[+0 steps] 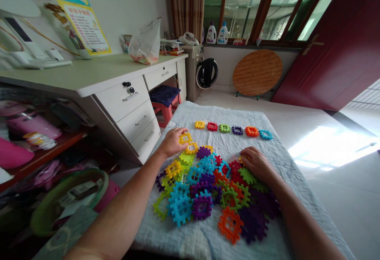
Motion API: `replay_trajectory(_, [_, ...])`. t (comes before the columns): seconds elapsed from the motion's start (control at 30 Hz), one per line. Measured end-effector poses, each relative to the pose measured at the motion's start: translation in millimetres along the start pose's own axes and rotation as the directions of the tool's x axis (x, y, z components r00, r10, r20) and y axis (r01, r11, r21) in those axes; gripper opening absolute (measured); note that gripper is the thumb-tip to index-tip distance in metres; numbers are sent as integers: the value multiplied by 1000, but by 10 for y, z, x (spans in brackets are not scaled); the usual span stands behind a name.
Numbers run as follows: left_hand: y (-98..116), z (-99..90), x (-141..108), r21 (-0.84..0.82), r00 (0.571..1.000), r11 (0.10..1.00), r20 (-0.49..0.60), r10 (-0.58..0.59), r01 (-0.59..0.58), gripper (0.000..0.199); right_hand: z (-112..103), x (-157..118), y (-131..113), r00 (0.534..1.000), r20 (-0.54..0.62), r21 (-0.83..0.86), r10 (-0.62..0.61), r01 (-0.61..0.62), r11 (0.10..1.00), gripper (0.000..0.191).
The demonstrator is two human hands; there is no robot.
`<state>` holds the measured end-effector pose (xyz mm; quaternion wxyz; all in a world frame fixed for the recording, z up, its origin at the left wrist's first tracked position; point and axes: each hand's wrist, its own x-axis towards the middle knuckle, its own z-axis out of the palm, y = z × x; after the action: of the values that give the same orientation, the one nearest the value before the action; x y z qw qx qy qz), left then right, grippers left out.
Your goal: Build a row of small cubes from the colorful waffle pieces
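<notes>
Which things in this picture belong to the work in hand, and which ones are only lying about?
Apparently in use: yellow piece at the left hand, pile of colourful pieces, row of six pieces, cloth under them.

Apparently only lying about: plastic bag, cushioned stool, round wooden board.

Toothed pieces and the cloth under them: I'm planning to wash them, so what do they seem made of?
Toothed pieces: probably moulded plastic, smooth and perhaps slightly shiny, judging by their bright, even colours and crisp teeth. Cloth: apparently matt fabric, as its wrinkles suggest; fibre unclear.
</notes>
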<state>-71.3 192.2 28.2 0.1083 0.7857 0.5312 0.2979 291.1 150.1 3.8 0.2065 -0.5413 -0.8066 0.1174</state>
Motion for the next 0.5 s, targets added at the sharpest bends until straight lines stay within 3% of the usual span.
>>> replay_trajectory(0.1, [-163, -104, -42, -25, 989, 992, -86, -122, 120, 51, -4, 1, -7, 1000, 2, -1, -6, 6, 1000, 19])
replay_trajectory(0.23, [-305, -134, -117, 42, 965, 964, 8, -262, 261, 61, 2, 1, -4, 1000, -3, -1, -6, 6, 1000, 19])
replay_trajectory(0.4, [-310, -35, -165, 285, 952, 923, 85, -294, 260, 57, 9, -2, 10, 1000, -14, 3, -16, 17, 1000, 19])
replay_trajectory(0.5, [-324, -1, -170, 338, 951, 914, 129, -282, 226, 48, 6, -4, 11, 1000, -13, 7, -16, 16, 1000, 19])
